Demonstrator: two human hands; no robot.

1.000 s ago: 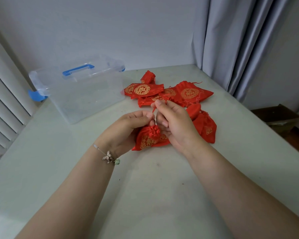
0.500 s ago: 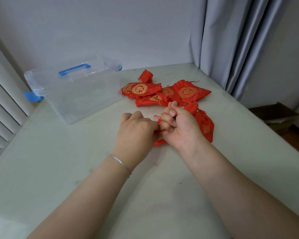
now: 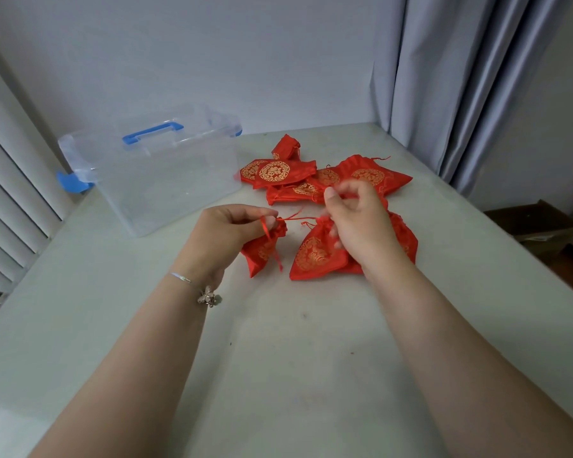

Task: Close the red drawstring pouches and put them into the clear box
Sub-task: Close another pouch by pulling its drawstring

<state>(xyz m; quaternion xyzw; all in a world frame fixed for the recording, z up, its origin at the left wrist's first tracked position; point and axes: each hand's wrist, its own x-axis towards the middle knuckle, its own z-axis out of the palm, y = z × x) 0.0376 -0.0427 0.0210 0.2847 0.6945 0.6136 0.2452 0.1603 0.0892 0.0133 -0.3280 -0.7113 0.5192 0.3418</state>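
Left hand [image 3: 232,229] pinches the drawstring at the cinched pouch [image 3: 263,249], mid-frame, neck pointing upper right. Clear box [image 3: 153,180] lies upper left, nearer this hand. Right hand [image 3: 358,223], blurred, fingers curled over a second pouch [image 3: 318,254]; its grasp can't be told.

A small red pouch [image 3: 263,251] with gold print is held at its gathered neck, its mouth drawn shut, its body tilted down onto the table [image 3: 295,358]. A red cord [image 3: 295,219] is stretched from its neck toward a second pouch [image 3: 316,254], which is laid flat just beside it with its neck also gathered. More red pouches [image 3: 311,180] with round gold emblems are heaped behind, overlapping, flat and apparently open. The clear box [image 3: 166,180], with blue handle and latches, is set on the table near the heap.
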